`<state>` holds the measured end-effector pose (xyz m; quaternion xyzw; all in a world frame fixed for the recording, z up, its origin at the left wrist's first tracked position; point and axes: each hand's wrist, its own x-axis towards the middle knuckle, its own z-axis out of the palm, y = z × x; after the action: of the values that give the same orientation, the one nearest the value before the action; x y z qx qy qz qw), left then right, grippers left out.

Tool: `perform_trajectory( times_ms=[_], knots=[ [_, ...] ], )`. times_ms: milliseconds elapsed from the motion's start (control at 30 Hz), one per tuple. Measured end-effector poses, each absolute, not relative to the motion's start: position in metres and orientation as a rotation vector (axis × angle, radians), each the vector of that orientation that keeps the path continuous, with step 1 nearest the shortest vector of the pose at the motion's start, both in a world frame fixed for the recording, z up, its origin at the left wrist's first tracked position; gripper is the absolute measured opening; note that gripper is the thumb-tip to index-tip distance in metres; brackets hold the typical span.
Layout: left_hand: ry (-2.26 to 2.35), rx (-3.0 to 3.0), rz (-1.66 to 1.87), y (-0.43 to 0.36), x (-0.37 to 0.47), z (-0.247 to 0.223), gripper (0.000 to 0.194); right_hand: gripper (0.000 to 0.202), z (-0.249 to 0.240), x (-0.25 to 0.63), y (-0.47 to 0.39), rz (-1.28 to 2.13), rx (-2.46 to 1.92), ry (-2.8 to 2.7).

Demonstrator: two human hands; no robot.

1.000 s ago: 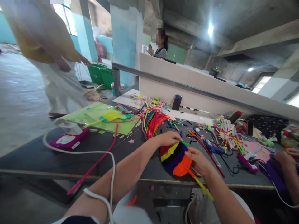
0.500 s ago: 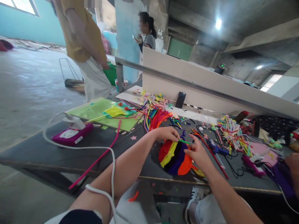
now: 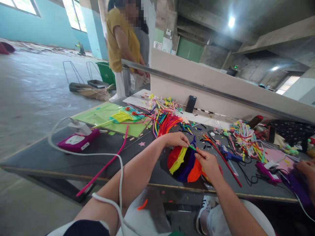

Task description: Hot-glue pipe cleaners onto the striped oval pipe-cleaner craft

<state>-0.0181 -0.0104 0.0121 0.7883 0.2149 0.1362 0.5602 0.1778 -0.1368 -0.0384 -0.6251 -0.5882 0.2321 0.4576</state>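
My left hand (image 3: 177, 140) pinches one end of a short green pipe cleaner (image 3: 192, 148). At its other end, the fingertips of my right hand (image 3: 208, 161) are closed on it. Just below my hands, at the table's front edge, lies a rounded fuzzy piece with red, yellow (image 3: 177, 161), dark, purple and orange stripes. The right hand partly covers its right side, where more yellow and red shows. A purple pipe cleaner (image 3: 193, 141) sticks up behind the green one.
Bundled pipe cleaners (image 3: 167, 123) lie behind my left hand. A blue glue gun (image 3: 230, 154), a phone (image 3: 191, 104), purple power strips (image 3: 78, 140) and a green mat (image 3: 108, 113) share the table. A white cable (image 3: 120, 183) crosses my left arm. Another person's hand (image 3: 306, 170) is at right.
My right hand's fingers have drawn together on the green pipe cleaner and shifted slightly left. The person in the yellow top has walked to the right, behind the table.
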Motion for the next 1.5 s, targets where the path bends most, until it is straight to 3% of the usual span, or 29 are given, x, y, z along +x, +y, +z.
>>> perform_trajectory(
  times_ms=[167,533,833,1500],
  knots=[
    [0.462,1.843,0.352,-0.011,-0.013,0.008,0.018,0.03,-0.031,0.175,-0.139,0.601,-1.575,-1.412],
    [0.486,1.772,0.427,-0.007,-0.027,0.014,0.034,0.036,-0.031,0.186,-0.143,0.519,-1.48,-1.116],
    [0.608,1.68,0.625,-0.012,-0.014,0.012,0.024,0.036,-0.037,0.202,-0.144,0.538,-1.422,-0.957],
    [0.793,1.628,0.702,-0.028,0.011,0.003,0.016,0.03,-0.039,0.201,-0.139,0.666,-1.249,-0.693]
  ],
)
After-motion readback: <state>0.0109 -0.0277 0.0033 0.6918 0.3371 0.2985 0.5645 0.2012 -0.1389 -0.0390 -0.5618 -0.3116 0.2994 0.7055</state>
